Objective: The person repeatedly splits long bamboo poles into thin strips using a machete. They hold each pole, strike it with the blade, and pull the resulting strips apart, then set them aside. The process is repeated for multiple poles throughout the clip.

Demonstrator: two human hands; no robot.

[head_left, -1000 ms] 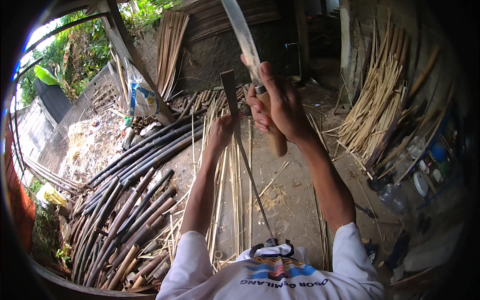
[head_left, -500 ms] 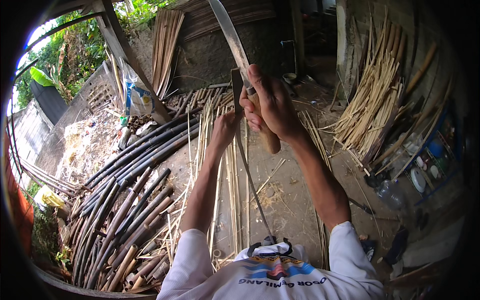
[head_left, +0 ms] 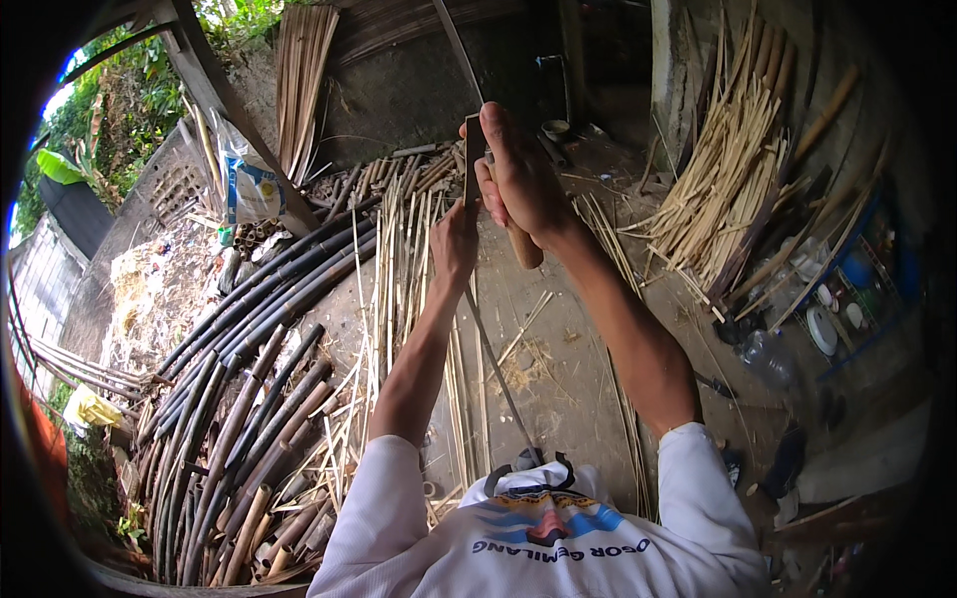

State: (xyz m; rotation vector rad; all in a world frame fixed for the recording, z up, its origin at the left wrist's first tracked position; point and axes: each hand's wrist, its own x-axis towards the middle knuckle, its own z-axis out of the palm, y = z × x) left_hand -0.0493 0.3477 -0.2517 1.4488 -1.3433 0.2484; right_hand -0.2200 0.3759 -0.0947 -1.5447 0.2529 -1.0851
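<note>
My right hand (head_left: 523, 189) is closed round the wooden handle (head_left: 525, 247) of a machete, thumb up along its top. The machete's long blade (head_left: 460, 48) points up and away, seen nearly edge-on. My left hand (head_left: 456, 237) grips a long dark bamboo strip (head_left: 474, 149) just to the left of it. Above that hand the strip's broad end stands right beside the machete; whether the blade touches it, I cannot tell. Below the hand the strip slants down toward my white shirt (head_left: 598, 543).
Long pale bamboo strips (head_left: 391, 269) lie on the concrete floor ahead. Dark bamboo poles (head_left: 284, 289) and cut lengths pile up on the left. A bundle of split bamboo (head_left: 723, 189) leans at the right wall, near a blue rack (head_left: 867, 289). A plastic sack (head_left: 257, 189) hangs by a post.
My right hand has turned the machete from showing its flat side to nearly edge-on. Both hands have shifted slightly left in view, as has the whole scene.
</note>
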